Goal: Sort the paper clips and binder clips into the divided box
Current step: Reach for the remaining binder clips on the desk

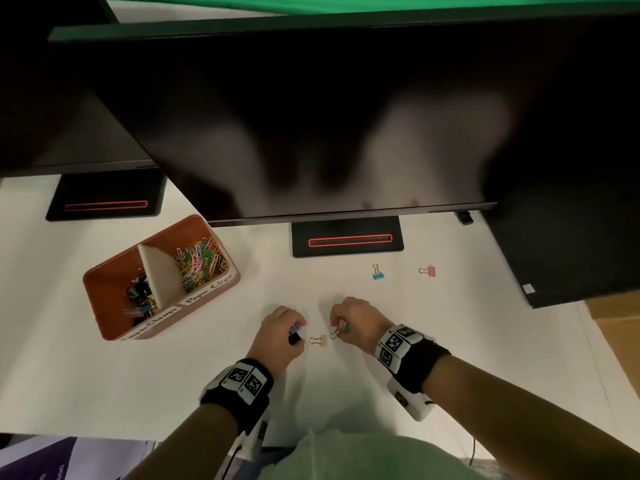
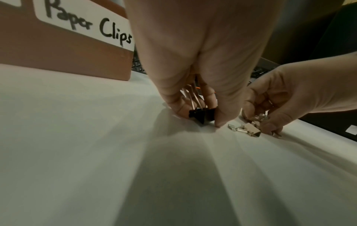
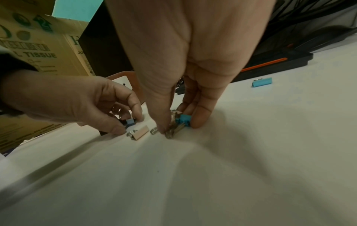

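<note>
My left hand point(image 1: 282, 332) pinches a black binder clip point(image 2: 201, 114) against the white table, with a pale blue clip point(image 3: 129, 122) tucked in the same fingers. My right hand point(image 1: 349, 322) grips a teal binder clip point(image 3: 184, 120) by its wire handles, low on the table. A beige binder clip point(image 1: 320, 340) lies loose between the two hands. The brown divided box point(image 1: 104, 275) stands at the left, with binder clips in its left compartment and coloured paper clips point(image 1: 201, 263) in its right one.
A blue binder clip point(image 1: 378, 274) and a pink one point(image 1: 428, 271) lie on the table beyond my right hand. Two dark monitors point(image 1: 311, 116) on black stands point(image 1: 348, 241) overhang the back. A black case point(image 1: 571, 251) stands at the right, and a cardboard box point(image 3: 38, 50) beside the desk.
</note>
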`<state>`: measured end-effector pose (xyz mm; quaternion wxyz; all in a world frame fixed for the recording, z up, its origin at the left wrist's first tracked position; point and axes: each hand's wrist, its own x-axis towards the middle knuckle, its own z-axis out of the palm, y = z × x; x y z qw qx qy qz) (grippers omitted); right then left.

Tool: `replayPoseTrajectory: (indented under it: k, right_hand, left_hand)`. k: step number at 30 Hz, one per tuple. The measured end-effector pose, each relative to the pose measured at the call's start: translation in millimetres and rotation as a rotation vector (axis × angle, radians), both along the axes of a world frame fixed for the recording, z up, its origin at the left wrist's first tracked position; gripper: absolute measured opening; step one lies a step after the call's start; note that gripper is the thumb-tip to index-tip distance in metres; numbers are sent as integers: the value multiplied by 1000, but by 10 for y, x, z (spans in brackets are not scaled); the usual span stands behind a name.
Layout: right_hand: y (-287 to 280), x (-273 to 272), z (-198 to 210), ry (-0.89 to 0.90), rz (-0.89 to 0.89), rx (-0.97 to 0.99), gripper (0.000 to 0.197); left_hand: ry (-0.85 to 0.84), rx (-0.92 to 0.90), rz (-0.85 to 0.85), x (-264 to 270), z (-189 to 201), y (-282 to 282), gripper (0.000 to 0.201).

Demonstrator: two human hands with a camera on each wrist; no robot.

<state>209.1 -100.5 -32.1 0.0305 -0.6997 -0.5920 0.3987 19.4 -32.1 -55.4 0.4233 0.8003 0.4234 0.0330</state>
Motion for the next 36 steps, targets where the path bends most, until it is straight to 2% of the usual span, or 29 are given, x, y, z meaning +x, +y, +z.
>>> replayPoseTrajectory:
  k: [11, 16, 23, 26, 30, 33, 36]
  right_hand:
    - [-16, 29, 28, -34, -54, -44, 23]
    - [-69, 54, 44, -36, -44, -51, 26]
    - [-76, 67, 34, -37, -30, -86, 19]
    - [-65, 68, 66, -11, -6, -70, 19]
    - [99, -18, 231, 35, -4, 27, 22]
    - [393, -233, 471, 90, 23, 129, 21]
    - [795, -623, 736, 161, 79, 242, 19]
  left_hand:
    - [-83, -39, -125, 73, 42, -62, 26]
    - [24, 6, -248, 179, -20, -140, 30]
    - [62, 35, -218, 244, -52, -124, 19]
    - [-24, 7, -125, 168, 24, -54, 16]
    - [-128, 49, 7, -53, 397, 153, 20]
    - [-197, 112, 143, -391, 802, 391, 21]
    - [-165, 201, 335, -893, 1103, 704, 20]
